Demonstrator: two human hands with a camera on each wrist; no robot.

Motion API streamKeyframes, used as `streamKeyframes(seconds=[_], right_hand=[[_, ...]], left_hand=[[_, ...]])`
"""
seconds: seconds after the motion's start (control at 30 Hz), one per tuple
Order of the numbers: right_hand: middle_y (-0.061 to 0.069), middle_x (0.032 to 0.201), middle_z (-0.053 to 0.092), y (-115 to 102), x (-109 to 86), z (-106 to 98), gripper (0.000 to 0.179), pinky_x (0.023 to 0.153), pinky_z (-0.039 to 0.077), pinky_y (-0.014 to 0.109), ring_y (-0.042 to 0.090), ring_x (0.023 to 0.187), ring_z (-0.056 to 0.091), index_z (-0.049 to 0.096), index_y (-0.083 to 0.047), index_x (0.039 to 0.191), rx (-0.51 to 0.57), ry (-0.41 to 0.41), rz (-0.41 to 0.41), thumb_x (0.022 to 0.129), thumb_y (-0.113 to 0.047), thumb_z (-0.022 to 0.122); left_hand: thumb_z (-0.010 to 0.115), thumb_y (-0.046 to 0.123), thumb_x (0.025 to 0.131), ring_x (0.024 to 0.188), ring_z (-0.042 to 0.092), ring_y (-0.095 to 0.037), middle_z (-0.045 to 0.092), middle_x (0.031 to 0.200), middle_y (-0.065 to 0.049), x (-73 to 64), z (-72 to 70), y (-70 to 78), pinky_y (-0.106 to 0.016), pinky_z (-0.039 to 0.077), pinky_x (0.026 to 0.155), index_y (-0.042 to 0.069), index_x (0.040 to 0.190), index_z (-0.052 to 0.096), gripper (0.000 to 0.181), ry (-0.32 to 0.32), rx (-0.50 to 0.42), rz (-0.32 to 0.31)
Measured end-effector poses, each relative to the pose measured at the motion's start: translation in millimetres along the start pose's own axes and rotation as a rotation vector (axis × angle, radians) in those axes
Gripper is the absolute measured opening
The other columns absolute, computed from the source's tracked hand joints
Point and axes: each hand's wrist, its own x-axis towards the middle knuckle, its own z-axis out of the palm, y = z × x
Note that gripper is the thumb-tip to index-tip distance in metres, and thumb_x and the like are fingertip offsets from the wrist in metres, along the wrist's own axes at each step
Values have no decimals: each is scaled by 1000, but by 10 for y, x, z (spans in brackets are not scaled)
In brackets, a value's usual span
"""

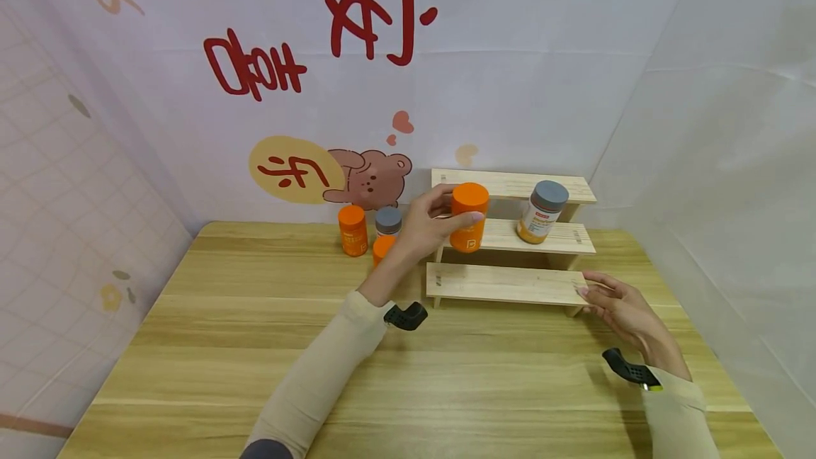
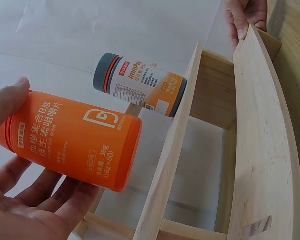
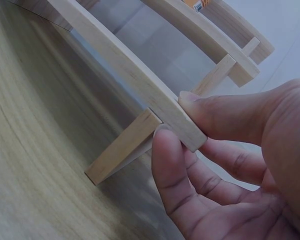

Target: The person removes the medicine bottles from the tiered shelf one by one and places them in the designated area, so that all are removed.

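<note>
My left hand grips an orange pill bottle around its sides, in front of the left part of a three-tier wooden shelf. In the left wrist view this bottle is tilted, its printed label facing the camera, and appears apart from the shelf. A grey-lidded bottle with a white and orange label stands on the right of the middle tier. My right hand pinches the right end of the lowest tier; in the right wrist view, thumb and fingers hold that board's end.
Left of the shelf on the wood-grain table stand an orange bottle, a grey-lidded bottle and another orange bottle, partly behind my left arm. A printed white wall covering rises behind, with white side walls.
</note>
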Motion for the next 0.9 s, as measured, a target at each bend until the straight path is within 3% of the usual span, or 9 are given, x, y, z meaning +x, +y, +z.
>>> streamKeyframes(seconds=[0.17, 0.43, 0.7, 0.9], right_hand=[[-8, 109, 65, -9, -6, -6, 57, 82, 60, 23, 4, 95, 64, 34, -5, 152, -9, -1, -2, 104, -18, 62], [-8, 110, 64, -5, -8, -11, 59, 82, 60, 23, 5, 96, 64, 34, -4, 153, 4, -1, 5, 103, -18, 63], [-8, 110, 64, -12, -1, 0, 61, 82, 59, 23, 5, 95, 64, 33, -6, 155, -1, 6, 24, 103, -18, 63], [-8, 110, 65, -16, -6, 8, 64, 82, 59, 23, 5, 95, 64, 30, -2, 156, -8, 4, 13, 103, -18, 63]], left_hand=[[81, 29, 90, 115, 67, -20, 69, 124, -4, -71, -33, 25, -35, 60, 94, 25, 135, 62, 49, 12, -22, -6], [78, 20, 93, 109, 68, -22, 69, 124, -8, -179, -115, 22, -35, 61, 88, 22, 137, 62, 46, 5, -54, 37], [78, 15, 92, 115, 67, -24, 68, 128, -10, -282, -242, 13, -38, 55, 104, 18, 138, 61, 50, 47, -75, 24], [80, 16, 91, 113, 67, -22, 69, 126, -9, -368, -320, -11, -38, 55, 104, 18, 136, 62, 49, 76, -63, 38]])
